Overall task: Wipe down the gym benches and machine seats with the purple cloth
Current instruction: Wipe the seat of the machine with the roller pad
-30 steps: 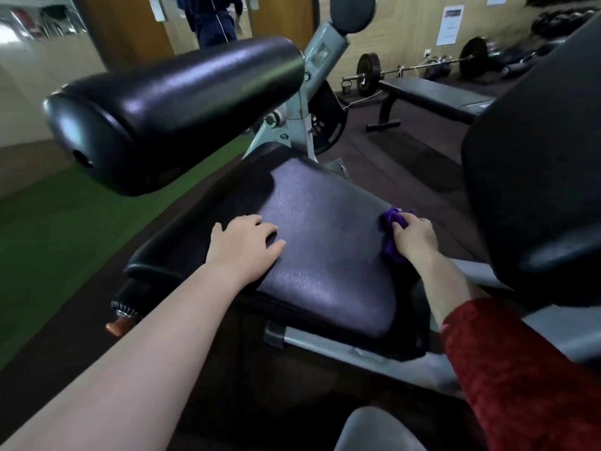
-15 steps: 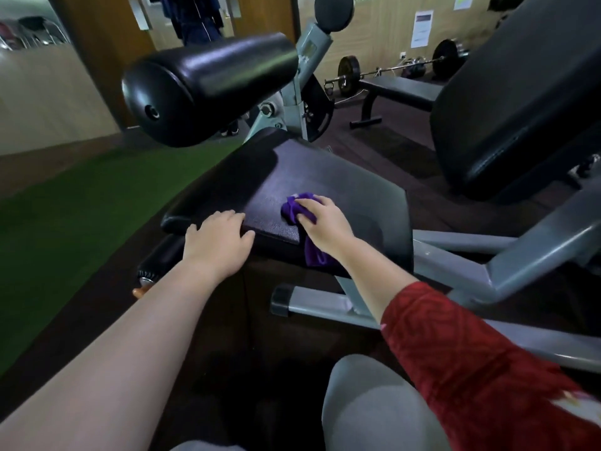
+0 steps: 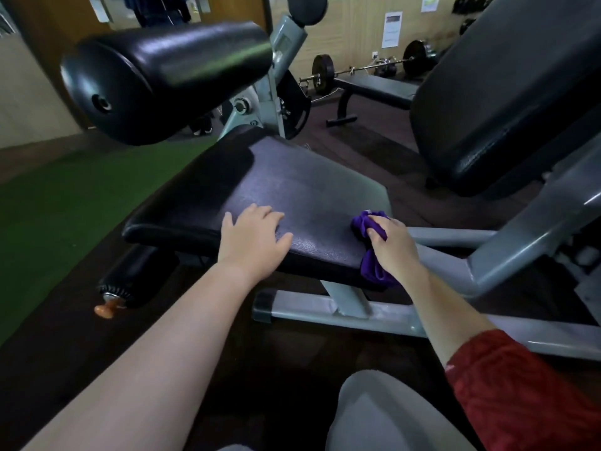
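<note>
Big black backrest pad fills upper right, tilted. Black roller pad upper left, sticking out over the seat's far end, raised clear of it. Black seat in the middle, flat, sheen on its top. Green turf on the left, dark floor elsewhere. Grey frame runs under the seat and up to the backrest on the right. Flat bench in the back near the wall, barbell with 2 plates just behind it. Red sleeve on the right arm at lower right, left arm bare. Left hand lies palm down on the seat's near edge, fingers straight and a bit spread, holding nothing. Right hand at the seat's near right corner, fingers curled tight round the purple cloth. Cloth is bunched, top wad pressed on the seat surface at that corner, loose tail hanging down over the seat's front edge below the hand. 2 hands well apart on the same seat. Small orange knob at the end of a black grip under the seat's left side. Paper sheet on the wood wall, print too small to read.
</note>
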